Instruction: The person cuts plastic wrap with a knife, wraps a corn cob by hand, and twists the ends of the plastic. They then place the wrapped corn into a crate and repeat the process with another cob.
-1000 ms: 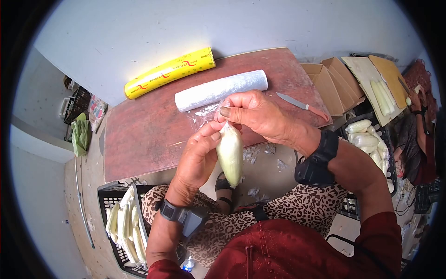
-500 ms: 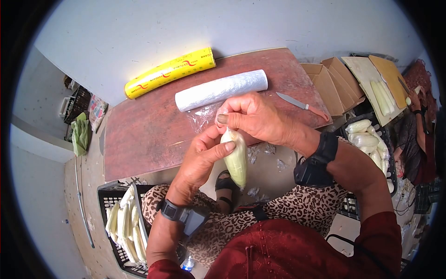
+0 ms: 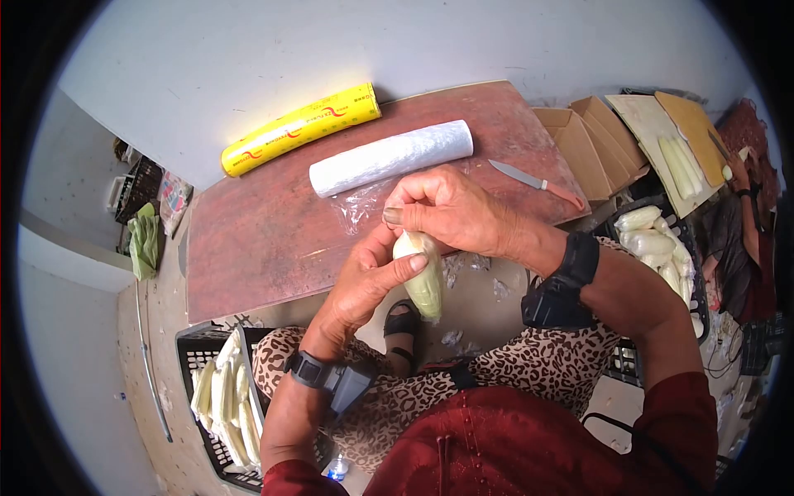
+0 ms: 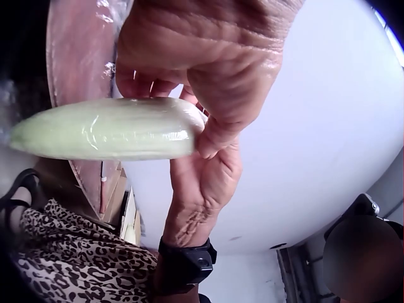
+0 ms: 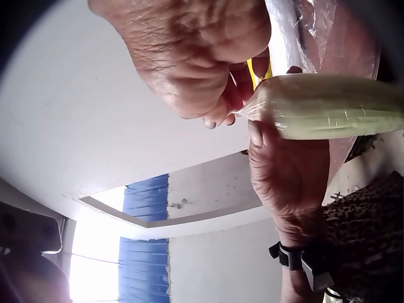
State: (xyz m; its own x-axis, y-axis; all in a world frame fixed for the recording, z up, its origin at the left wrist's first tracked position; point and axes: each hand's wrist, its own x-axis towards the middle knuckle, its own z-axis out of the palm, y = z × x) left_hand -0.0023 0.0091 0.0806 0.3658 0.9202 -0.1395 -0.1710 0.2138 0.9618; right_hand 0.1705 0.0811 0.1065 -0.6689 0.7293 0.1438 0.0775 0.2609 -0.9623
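An ear of corn (image 3: 425, 291) in pale green husk, wrapped tightly in clear film, hangs tilted between the hands above the lap. My left hand (image 3: 361, 279) grips its upper end, the thumb lying along the near side and the other fingers behind. At that same end my right hand (image 3: 455, 212) pinches the gathered film (image 5: 247, 111) between thumb and fingers. The left wrist view shows the glossy wrapped corn (image 4: 107, 131) lengthwise, its narrow tip pointing away from both hands.
On the reddish table (image 3: 248, 256) lie a white film roll (image 3: 393, 157), a yellow printed roll (image 3: 302, 128) and a knife (image 3: 519, 174). A black crate (image 3: 194, 355) with wrapped ears stands at left, another heap of ears (image 3: 649, 242) at right. Beyond it is another person's arm (image 3: 748, 215).
The left thumb has moved from the gathered film neck down onto the side of the corn. The corn's lower tip has swung right and upward; the right hand stays at the film end.
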